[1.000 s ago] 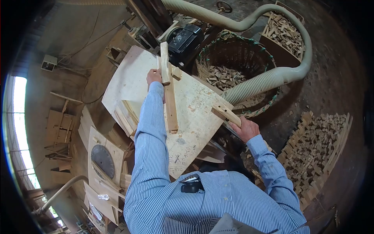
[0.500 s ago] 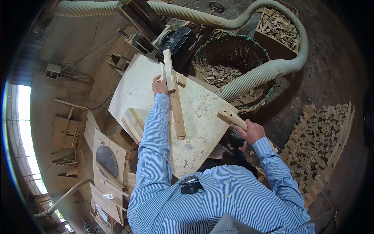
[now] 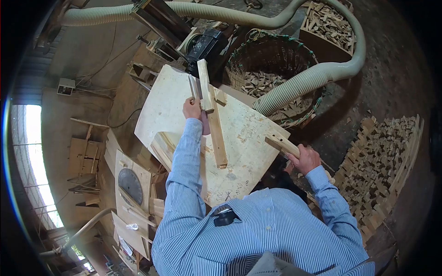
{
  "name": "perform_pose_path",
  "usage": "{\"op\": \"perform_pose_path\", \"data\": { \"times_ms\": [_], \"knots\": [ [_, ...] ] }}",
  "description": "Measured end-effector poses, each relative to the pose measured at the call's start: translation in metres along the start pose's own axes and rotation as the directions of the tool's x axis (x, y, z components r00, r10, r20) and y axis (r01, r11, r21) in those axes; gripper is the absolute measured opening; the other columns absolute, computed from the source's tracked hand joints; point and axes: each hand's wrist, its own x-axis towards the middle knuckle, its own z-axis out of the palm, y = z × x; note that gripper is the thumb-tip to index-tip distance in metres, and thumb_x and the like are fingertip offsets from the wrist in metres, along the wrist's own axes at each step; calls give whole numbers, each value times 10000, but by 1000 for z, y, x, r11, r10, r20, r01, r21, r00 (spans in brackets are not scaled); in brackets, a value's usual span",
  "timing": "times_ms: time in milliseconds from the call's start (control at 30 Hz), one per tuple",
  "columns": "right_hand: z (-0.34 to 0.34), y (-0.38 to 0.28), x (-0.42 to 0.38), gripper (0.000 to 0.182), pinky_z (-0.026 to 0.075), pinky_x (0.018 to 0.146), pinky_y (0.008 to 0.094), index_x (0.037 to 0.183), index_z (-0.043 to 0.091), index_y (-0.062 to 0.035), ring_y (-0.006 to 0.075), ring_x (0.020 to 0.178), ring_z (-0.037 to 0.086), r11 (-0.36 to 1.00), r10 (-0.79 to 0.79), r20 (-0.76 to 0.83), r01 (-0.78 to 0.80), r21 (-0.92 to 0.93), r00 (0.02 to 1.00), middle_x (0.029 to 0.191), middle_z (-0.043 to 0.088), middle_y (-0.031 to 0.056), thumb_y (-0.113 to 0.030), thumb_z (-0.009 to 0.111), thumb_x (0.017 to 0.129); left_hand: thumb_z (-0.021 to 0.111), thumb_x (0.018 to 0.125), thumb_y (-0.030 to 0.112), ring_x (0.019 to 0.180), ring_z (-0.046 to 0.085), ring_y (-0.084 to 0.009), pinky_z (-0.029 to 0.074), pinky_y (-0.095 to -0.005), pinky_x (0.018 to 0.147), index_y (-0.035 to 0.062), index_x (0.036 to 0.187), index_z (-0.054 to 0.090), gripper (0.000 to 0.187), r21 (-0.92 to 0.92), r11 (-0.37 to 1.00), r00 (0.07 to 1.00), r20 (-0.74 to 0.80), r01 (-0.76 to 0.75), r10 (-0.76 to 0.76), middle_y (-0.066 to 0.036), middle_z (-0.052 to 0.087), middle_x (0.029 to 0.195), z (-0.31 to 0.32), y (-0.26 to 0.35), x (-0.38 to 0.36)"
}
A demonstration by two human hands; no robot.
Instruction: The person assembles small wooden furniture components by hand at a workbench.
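My left hand is closed around the near end of a short wooden piece, whose dark side faces the long wooden bar beside it. That upright bar and a longer flat batten form a wooden guide on the pale worktable. A pinkish strip shows just below my left hand. Off the table's right corner, my right hand grips a wooden block with drilled holes by its near end.
Stacked wood pieces lie at the table's left edge. Behind stand a machine with a black motor and a wicker basket of offcuts, with a ribbed hose across it. Many small blocks cover the floor at right.
My left hand has drawn slightly back along the guide, and the wooden piece in it shows more of its dark side. The pinkish strip is more exposed. My right hand keeps its block.
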Motion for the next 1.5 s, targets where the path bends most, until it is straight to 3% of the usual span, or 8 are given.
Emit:
{"op": "perform_pose_path", "data": {
  "times_ms": [67,233,467,567,667,733,933,1500],
  "knots": [
    [-4,-3,1,520,604,752,500,1085,654,-66,381,792,748,1000,8,9,-8,11,1000,906,763,188,-567,690,952,815,887,287,972,685,-294,559,-422,883,-1,1175,741,414,-205,964,979,144,169,-142,-159,692,1021,7,0,9],
    [-8,-5,-1,539,606,746,493,1114,664,-60,370,789,754,999,14,14,-15,31,1000,900,766,183,-577,683,961,771,896,251,1064,658,-362,523,-471,984,-10,1136,732,356,249,964,995,1,-98,101,-199,653,1117,-2,31,-12],
    [-12,-7,-1,542,606,727,486,1036,642,-53,371,781,752,998,43,65,-46,49,997,886,764,182,-590,674,967,786,868,249,987,677,-376,544,-474,913,4,1014,745,289,410,877,948,-83,-249,308,-191,668,1061,-15,25,-19],
    [-8,-5,1,546,606,728,489,1027,637,-53,374,782,752,999,32,37,-33,18,999,891,764,183,-594,678,962,757,901,219,1001,683,-393,555,-479,921,-23,1091,736,308,373,847,920,51,-378,388,-206,659,1104,-19,32,-27],
    [-2,-1,0,548,607,731,493,1027,637,-53,379,786,753,1000,22,13,-22,0,1000,898,765,185,-594,685,955,781,900,214,983,690,-363,571,-452,886,-20,1123,751,324,238,913,937,-30,-332,348,-207,673,1108,-11,16,-19],
    [-4,-3,1,548,607,733,496,1027,637,-53,381,788,753,1000,14,10,-14,-3,1000,901,765,187,-593,690,952,794,911,219,915,723,-306,588,-401,830,-27,1117,768,322,114,991,997,-22,-69,72,-188,731,1031,-8,11,-11],
    [-6,-4,-1,541,608,720,494,1035,642,-49,376,774,754,1000,7,5,-7,7,1000,885,762,188,-580,701,952,779,936,165,649,729,-169,590,-314,627,-55,1012,782,233,-178,982,996,74,58,-45,-122,779,817,3,28,-8],
    [0,-2,4,525,593,695,499,1005,634,-22,400,744,745,999,-30,-26,31,14,999,850,747,213,-535,732,947,757,971,149,734,759,-169,611,-311,633,-26,1026,785,185,-247,950,981,17,191,-193,-120,784,878,18,43,16]
  ]
}}
